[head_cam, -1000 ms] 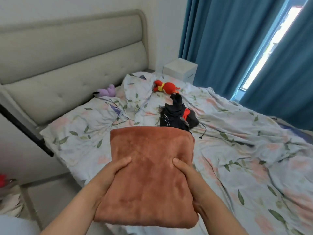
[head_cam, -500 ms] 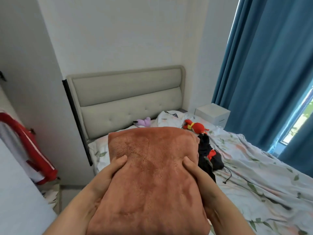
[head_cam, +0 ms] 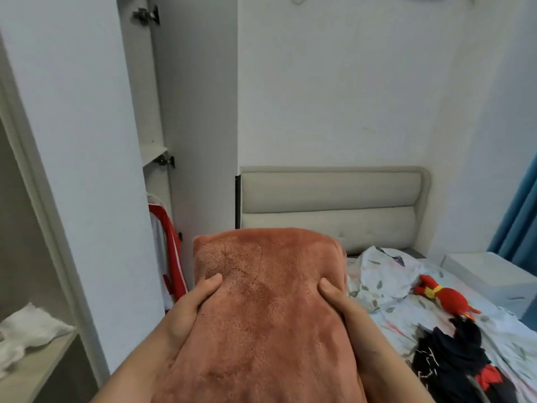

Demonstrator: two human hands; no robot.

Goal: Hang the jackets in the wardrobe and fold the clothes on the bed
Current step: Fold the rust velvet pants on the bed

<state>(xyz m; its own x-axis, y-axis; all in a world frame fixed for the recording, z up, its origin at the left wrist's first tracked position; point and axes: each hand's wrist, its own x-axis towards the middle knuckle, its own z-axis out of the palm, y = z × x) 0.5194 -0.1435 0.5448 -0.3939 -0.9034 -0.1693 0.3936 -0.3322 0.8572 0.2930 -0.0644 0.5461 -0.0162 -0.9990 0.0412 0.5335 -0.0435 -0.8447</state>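
I hold the folded rust fleece [head_cam: 261, 321] gripped between left hand [head_cam: 186, 309] and right hand [head_cam: 344, 311], thumbs on top, long axis pointing away; the wardrobe shelf [head_cam: 37, 373] lies left, nearest my left hand.

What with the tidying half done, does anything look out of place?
A black garment with red patches lies crumpled and unfolded on the floral bedsheet, lower right. A white cloth sits bunched on the pale wardrobe shelf, far left. The folded rust-brown fleece blanket looks tidy.

Folded rust-orange fleece [head_cam: 261, 315] held upright; black garment [head_cam: 453, 356] crumpled on bed [head_cam: 406, 312].
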